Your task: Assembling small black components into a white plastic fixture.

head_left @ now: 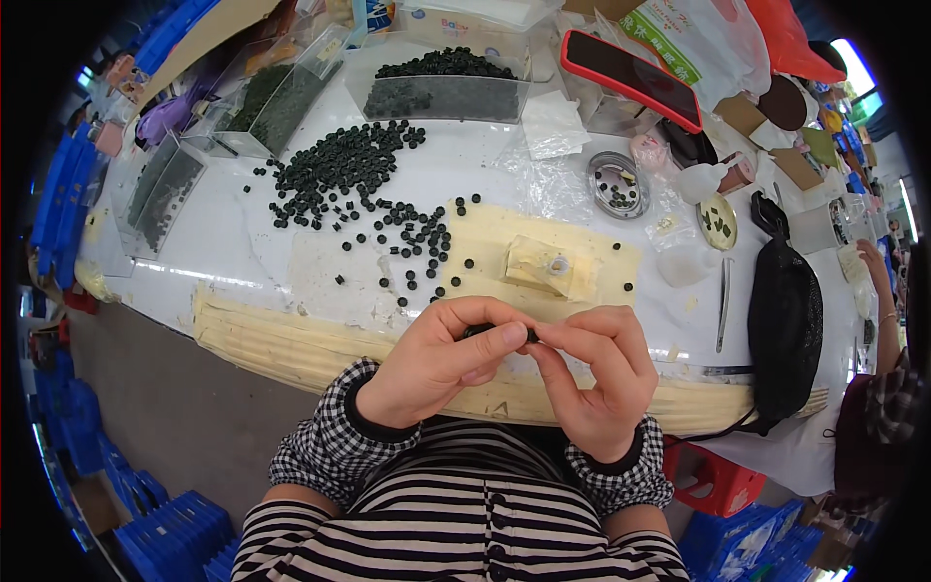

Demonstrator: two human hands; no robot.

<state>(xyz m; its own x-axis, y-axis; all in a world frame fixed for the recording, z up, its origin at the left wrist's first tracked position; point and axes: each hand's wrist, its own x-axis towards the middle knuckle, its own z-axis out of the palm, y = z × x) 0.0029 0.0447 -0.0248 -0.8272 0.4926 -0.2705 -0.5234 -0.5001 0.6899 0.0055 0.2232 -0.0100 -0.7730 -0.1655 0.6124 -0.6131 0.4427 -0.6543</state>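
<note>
Near the table's front edge, my left hand [434, 361] is closed around a small black part [477, 330], mostly hidden by the fingers. My right hand [603, 373] meets it there, its thumb and forefinger pinched at the part's right end. Just beyond the hands, a block wrapped in yellowish tape [541, 267] sits on a yellow taped patch [475, 228]. To the left spreads a heap of small black round grooved pieces [339, 165], several of them scattered loosely toward my hands.
Clear bins with black pieces [441, 97] stand at the back. A red-cased phone [630, 80] leans at the back right. Rightward lie a round dish [618, 184], tweezers [723, 306] and a black mesh bag [786, 330]. Another person's hand [878, 272] shows at far right.
</note>
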